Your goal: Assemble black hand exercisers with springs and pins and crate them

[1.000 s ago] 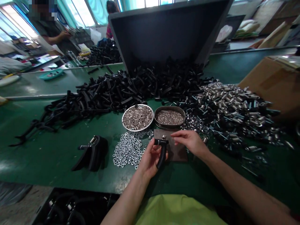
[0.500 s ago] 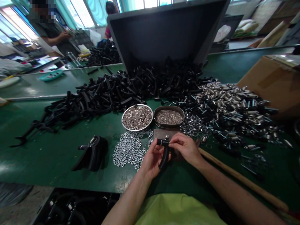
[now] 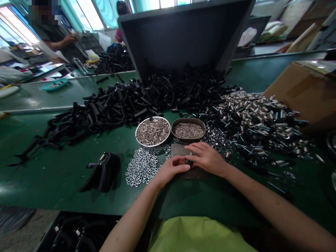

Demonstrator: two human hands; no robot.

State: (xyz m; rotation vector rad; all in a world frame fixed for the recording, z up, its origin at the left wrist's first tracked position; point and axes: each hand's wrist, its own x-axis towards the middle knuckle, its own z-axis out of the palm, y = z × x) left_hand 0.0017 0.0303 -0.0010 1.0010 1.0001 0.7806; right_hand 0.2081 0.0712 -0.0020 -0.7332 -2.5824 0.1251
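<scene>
My left hand [image 3: 169, 170] is closed around a black curved handle [image 3: 189, 162], which is mostly hidden between my hands. Over it from the right comes my right hand [image 3: 207, 158], its fingers bent onto the same piece, with a small bright metal bit [image 3: 191, 153] showing between them. Both hands are low over a flat metal plate [image 3: 178, 149]. Loose nuts [image 3: 141, 166] lie in a heap beside my left hand. Beyond the hands stand a round dish of metal pins [image 3: 153, 131] and an oval tin of tiny metal parts [image 3: 189, 131].
A wide pile of black handles [image 3: 118, 101] spills from a tipped grey bin [image 3: 183, 38]. Metal sleeves and bolts [image 3: 259, 115] are heaped at right, near a cardboard box [image 3: 304, 94]. Several black handles [image 3: 102, 173] stand together at left. A co-worker [image 3: 49, 35] is across the table.
The black handle has dropped out of clear view between my hands, over the plate. My right hand now lies over it, and my right forearm covers where a wooden stick was showing.
</scene>
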